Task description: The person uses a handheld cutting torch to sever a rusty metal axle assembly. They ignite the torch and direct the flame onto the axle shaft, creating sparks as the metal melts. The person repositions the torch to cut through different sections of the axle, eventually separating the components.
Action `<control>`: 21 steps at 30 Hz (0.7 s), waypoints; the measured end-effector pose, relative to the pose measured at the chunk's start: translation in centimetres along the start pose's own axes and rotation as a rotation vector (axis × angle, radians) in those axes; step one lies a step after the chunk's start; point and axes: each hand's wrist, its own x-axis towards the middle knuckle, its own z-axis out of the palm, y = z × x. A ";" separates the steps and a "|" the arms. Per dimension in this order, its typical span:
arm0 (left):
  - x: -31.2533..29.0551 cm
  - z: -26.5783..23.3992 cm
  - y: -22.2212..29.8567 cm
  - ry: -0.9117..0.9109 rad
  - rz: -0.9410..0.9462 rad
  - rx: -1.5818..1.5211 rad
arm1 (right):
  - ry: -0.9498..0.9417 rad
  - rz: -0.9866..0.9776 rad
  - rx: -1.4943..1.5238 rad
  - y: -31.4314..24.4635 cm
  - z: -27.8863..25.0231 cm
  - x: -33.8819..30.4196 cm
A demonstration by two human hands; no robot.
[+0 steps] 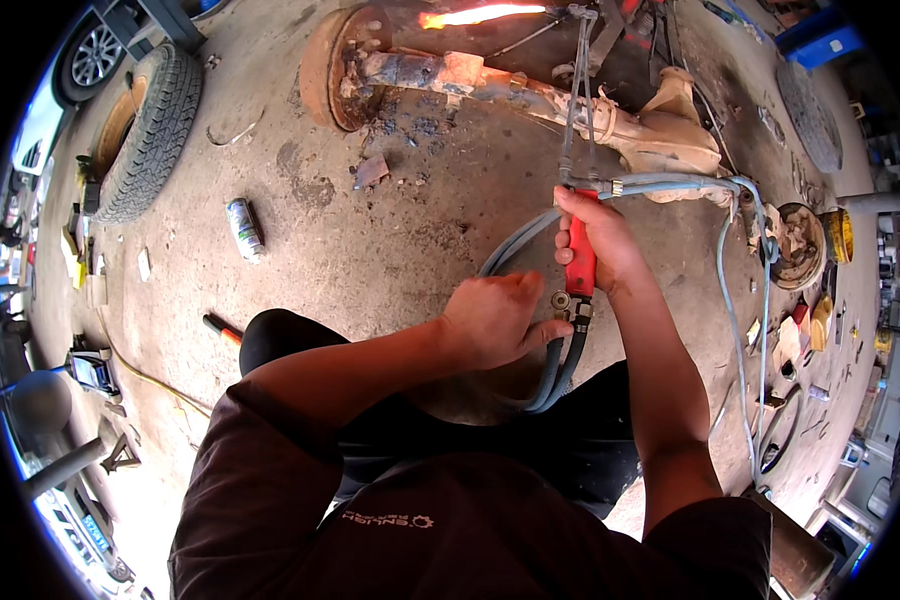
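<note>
My right hand (600, 235) is wrapped around the red handle of a gas torch (581, 260). Long thin metal tubes run up from that handle to the torch head, where a bright flame (482, 15) points left. Beside the handle's lower end is my left hand (495, 315), its fingers curled and the thumb reaching to the hose fittings. A small round valve knob (561, 300) shows between its index finger and thumb; whether they grip anything is hidden. Bluish-grey hoses (670, 183) loop behind my left hand and off to the right. Beyond lies a rusty vehicle axle (530, 100) with a drum (335, 70).
A tyre (155, 130) stands at the left, with a drinks can (244, 230) on the concrete nearby. An orange-handled tool (222, 328) lies by my left knee. Hoses trail along the right, past a round rusty part (798, 245) and scattered bits. Cars stand at the left edge.
</note>
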 end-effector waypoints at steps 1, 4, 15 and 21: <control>0.0 0.1 0.0 -0.027 -0.012 0.001 | 0.005 -0.010 -0.021 0.1 -0.1 -0.1; 0.0 0.2 0.0 -0.073 -0.013 -0.006 | 0.022 -0.021 -0.081 0.0 -0.1 -0.4; 0.2 0.7 -0.4 0.069 0.039 -0.050 | 0.006 -0.041 -0.133 0.5 0.2 0.2; 0.7 0.8 -0.3 0.178 0.117 -0.097 | 0.038 -0.025 -0.090 0.7 0.1 0.4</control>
